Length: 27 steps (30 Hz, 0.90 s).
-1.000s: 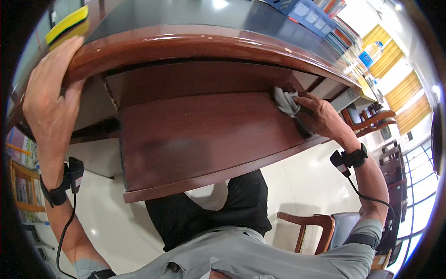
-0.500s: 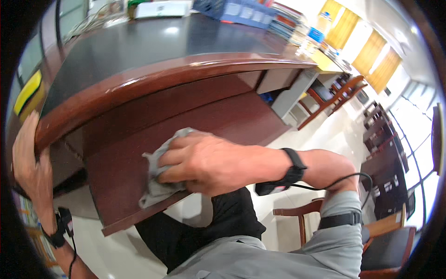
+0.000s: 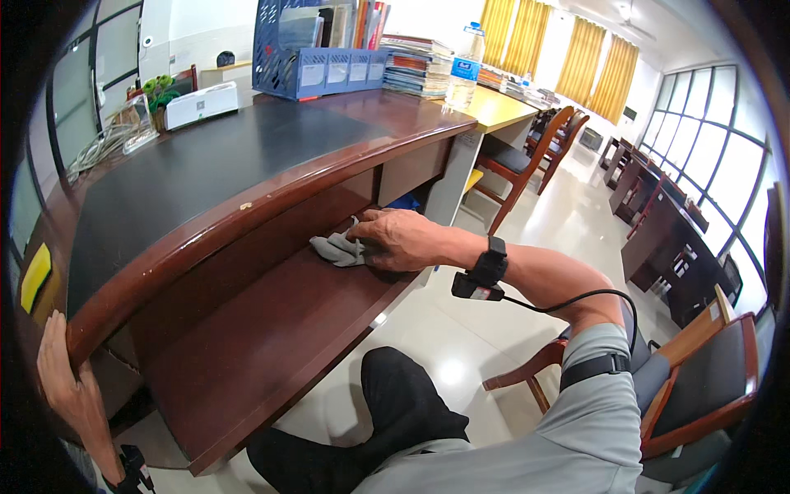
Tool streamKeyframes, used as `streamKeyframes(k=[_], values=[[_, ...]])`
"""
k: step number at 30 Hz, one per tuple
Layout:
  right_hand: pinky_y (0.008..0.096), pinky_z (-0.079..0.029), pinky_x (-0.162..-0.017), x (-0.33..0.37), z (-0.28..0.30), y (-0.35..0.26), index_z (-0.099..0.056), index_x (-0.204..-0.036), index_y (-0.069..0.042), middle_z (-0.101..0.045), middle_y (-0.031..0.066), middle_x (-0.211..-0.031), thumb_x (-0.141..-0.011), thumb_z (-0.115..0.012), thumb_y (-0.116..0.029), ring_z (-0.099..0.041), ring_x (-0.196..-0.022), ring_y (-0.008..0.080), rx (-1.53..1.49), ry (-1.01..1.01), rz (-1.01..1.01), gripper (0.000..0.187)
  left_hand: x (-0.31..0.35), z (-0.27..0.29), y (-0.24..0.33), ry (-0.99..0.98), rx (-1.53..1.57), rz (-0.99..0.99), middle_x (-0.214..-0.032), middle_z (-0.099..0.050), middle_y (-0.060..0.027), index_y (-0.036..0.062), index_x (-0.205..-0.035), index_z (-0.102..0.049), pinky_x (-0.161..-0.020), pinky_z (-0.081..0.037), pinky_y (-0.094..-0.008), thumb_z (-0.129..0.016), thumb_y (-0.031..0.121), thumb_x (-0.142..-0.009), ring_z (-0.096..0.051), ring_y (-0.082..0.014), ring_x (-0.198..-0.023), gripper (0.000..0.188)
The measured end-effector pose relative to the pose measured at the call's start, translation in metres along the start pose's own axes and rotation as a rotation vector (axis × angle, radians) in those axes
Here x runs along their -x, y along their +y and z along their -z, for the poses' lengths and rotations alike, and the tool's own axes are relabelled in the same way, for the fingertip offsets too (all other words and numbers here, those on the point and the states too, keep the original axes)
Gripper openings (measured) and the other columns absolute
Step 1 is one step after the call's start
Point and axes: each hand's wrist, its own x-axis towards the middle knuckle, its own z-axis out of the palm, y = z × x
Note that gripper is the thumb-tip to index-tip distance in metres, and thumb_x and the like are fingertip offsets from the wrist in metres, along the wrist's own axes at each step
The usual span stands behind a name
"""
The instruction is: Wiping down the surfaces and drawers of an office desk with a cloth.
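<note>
A crumpled grey cloth [image 3: 339, 249] lies against the dark red pull-out shelf [image 3: 239, 329] under the desktop. Gripping it near the shelf's far right end is my right hand [image 3: 395, 239], fingers curled and partly hiding the cloth. My left hand [image 3: 74, 395] rests at the desk's near left corner. Its fingers are stretched out flat along the edge, and it holds nothing. Above the shelf curves the glossy wooden rim of the desk [image 3: 247, 198], chipped in a few spots.
On the desktop stand a blue file rack [image 3: 321, 70], a stack of books [image 3: 417, 66], a water bottle [image 3: 466, 66], a white box [image 3: 202, 105] and coiled cables [image 3: 103, 148]. A wooden armchair [image 3: 699, 387] is close on my right. My knee [image 3: 403, 387] sits just before the shelf.
My right hand has slid the cloth from the near middle of the shelf to its far right end. The view has shifted; my left hand stays at the desk corner.
</note>
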Motion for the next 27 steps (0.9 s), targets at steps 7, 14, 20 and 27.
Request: streamKeyframes(k=[7, 14, 20, 27], values=[[0.0451, -0.055, -0.086, 0.0, 0.004, 0.036, -0.068, -0.116, -0.009, -0.065, 0.0192, -0.11, -0.079, -0.063, -0.007, -0.064, -0.101, 0.0376, 0.29, 0.008, -0.217, 0.038, -0.001, 0.017, 0.001, -0.061, -0.024, 0.009, -0.139, -0.058, -0.0135, 0.0045, -0.14, -0.053, -0.112, -0.039, -0.0418, -0.061, -0.003, -0.09, -0.053, -0.0306, -0.13, 0.052], [0.0399, -0.05, -0.091, 0.051, 0.056, -0.017, -0.065, -0.113, 0.002, -0.062, 0.0171, -0.107, -0.071, -0.058, 0.003, -0.064, -0.1, 0.0337, -0.149, 0.204, -0.077, 0.042, -0.041, 0.032, 0.043, 0.043, 0.099, 0.029, -0.124, -0.068, -0.0098, 0.011, -0.125, -0.066, -0.101, -0.047, -0.0384, -0.073, -0.004, -0.075, -0.062, -0.0281, -0.118, 0.053], [0.0389, -0.053, -0.083, 0.019, 0.036, -0.073, -0.064, -0.116, 0.0, -0.062, 0.0158, -0.107, -0.073, -0.063, 0.0, -0.064, -0.097, 0.0312, -0.379, -0.008, 0.144, 0.043, -0.038, 0.048, 0.026, 0.096, 0.089, 0.047, -0.116, -0.071, -0.0072, 0.0108, -0.118, -0.068, -0.094, -0.05, -0.0376, -0.078, 0.003, -0.073, -0.067, -0.0265, -0.108, 0.047], [0.047, -0.052, -0.086, 0.055, 0.007, -0.113, -0.067, -0.111, -0.005, -0.062, 0.0197, -0.116, -0.069, -0.066, -0.004, -0.062, -0.104, 0.0381, -0.302, -0.016, 0.28, 0.042, -0.032, 0.045, 0.024, 0.098, 0.065, 0.03, -0.114, -0.072, -0.0066, 0.0095, -0.116, -0.069, -0.092, -0.05, -0.0371, -0.077, 0.003, -0.071, -0.067, -0.0255, -0.107, 0.046]])
